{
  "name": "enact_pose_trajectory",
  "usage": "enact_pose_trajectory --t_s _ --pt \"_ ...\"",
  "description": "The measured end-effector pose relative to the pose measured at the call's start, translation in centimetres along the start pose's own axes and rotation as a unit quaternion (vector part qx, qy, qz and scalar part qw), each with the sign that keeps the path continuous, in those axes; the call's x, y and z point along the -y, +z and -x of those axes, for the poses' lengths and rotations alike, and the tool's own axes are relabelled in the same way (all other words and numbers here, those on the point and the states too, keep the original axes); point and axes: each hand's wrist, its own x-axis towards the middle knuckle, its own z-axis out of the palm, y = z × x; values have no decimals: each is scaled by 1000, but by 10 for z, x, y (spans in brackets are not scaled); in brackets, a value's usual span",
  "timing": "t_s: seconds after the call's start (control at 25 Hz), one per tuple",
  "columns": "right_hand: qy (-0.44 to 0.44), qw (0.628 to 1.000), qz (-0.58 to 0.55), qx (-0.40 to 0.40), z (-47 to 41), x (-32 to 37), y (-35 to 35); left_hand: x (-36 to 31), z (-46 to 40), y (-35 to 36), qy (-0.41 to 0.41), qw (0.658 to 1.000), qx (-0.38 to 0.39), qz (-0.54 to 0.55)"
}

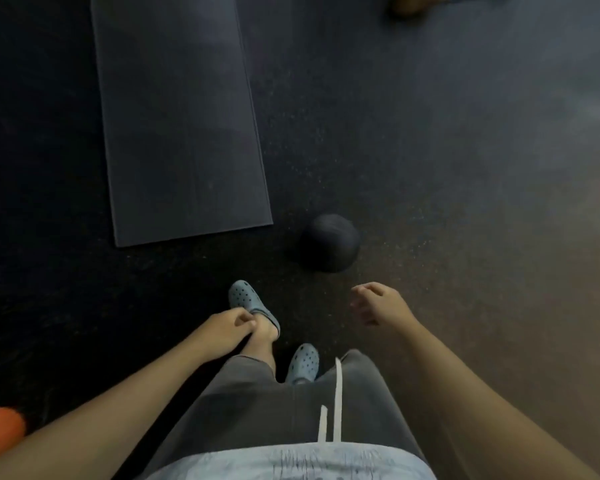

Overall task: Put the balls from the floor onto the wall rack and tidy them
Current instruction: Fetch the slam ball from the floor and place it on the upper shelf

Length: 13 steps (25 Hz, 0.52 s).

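A dark ball (330, 242) lies on the speckled dark floor just ahead of my feet, beside the near right corner of a mat. My right hand (378, 303) hangs a little below and right of it, fingers loosely curled and apart, holding nothing. My left hand (224, 329) hangs over my left foot, fingers curled in, with nothing in it. An orange ball (0, 432) shows at the bottom left edge, partly hidden by my left forearm. The wall rack is out of view.
A long dark mat (177, 116) lies on the floor ahead to the left. A brownish object (414, 3) sits at the top edge, cut off. My feet in light blue clogs (246, 299) stand below the dark ball.
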Motion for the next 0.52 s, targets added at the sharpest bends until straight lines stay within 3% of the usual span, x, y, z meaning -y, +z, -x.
enact_pose_trajectory --t_s 0.24,0.52 --pt "77 995 -56 -1 -126 -13 -27 -19 -105 0 -80 993 -47 74" --pt "102 992 -73 19 -335 -41 -19 -78 -313 63 -124 957 -106 239"
